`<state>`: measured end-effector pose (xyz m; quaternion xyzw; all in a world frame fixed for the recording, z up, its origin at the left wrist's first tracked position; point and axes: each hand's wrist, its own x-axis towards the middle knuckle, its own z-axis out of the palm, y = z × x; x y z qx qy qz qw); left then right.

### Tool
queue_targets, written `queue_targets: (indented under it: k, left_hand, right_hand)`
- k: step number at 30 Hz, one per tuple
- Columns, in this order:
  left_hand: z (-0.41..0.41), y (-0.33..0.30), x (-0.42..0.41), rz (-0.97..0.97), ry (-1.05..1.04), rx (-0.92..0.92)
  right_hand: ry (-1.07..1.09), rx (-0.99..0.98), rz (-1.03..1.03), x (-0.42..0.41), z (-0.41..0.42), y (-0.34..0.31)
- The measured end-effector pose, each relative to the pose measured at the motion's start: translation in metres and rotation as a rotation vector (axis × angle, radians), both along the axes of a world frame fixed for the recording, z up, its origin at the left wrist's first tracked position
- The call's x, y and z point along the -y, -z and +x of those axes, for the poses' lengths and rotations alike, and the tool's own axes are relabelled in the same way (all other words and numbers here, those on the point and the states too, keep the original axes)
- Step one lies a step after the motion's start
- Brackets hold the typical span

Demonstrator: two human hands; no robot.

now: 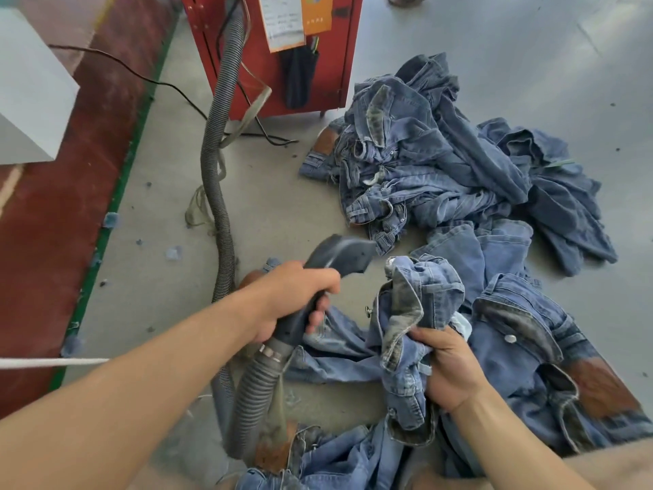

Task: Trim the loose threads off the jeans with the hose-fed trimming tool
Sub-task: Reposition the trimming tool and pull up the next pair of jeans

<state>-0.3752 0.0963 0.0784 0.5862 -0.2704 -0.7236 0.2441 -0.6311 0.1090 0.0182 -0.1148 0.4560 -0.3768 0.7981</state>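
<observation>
The left hand (pixel 296 295) grips the handle of the dark grey trimmer (pixel 335 263), with the fingers curled around it. The head of the trimmer points to the right and a little away from the person, and it is near the jeans (pixel 413 313) but apart from them. A ribbed grey hose (pixel 254 387) joins the lower end of the handle with a metal clamp, then it bends down and runs over the floor (pixel 282 192) to a red cabinet (pixel 275 58) at the far edge of the floor in view.

The right hand (pixel 448 369) holds the jeans bunched up, the fingers closed around a fold of the denim. The waistband part stands up above this hand, just right of the trimmer head. The rest of these jeans hangs down and lies on the floor in front of the person.

More jeans lie spread on the floor to the right, one with a brown patch (pixel 600 387) and a metal button. A pile (pixel 441 160) of other jeans lies farther away, right of the cabinet. A black cable (pixel 166 84) runs over the floor from the left to the cabinet. Papers (pixel 293 19) hang on the front of the cabinet. A white box (pixel 31 97) stands at the left, over a red floor strip (pixel 63 213) with a green border. Small blue bits of lint lie on the grey floor near this border.
</observation>
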Motion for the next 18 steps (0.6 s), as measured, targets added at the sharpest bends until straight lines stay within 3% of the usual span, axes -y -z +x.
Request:
queue_targets:
  k: [2,5,7,13,18]
  left_hand:
    - [0.015,-0.004,0.006,0.103,0.067,-0.079]
    - [0.022,-0.007,-0.001,0.195,0.414,-0.162]
    - [0.010,-0.003,-0.007,0.193,0.522,-0.214]
    - [-0.004,0.006,0.007,0.143,0.147,-0.159]
    - [0.020,-0.005,0.013,0.203,0.338,-0.187]
  right_hand:
    - [0.005,0.006,-0.003,-0.001,0.000,0.001]
    - [-0.048,0.026,-0.026,-0.004,0.003,0.001]
    - [-0.083,0.076,-0.001,-0.003,0.004,0.002]
    - [-0.072,0.106,0.075,-0.003,-0.003,0.000]
    - [-0.078,0.182,-0.014,-0.001,-0.008,-0.006]
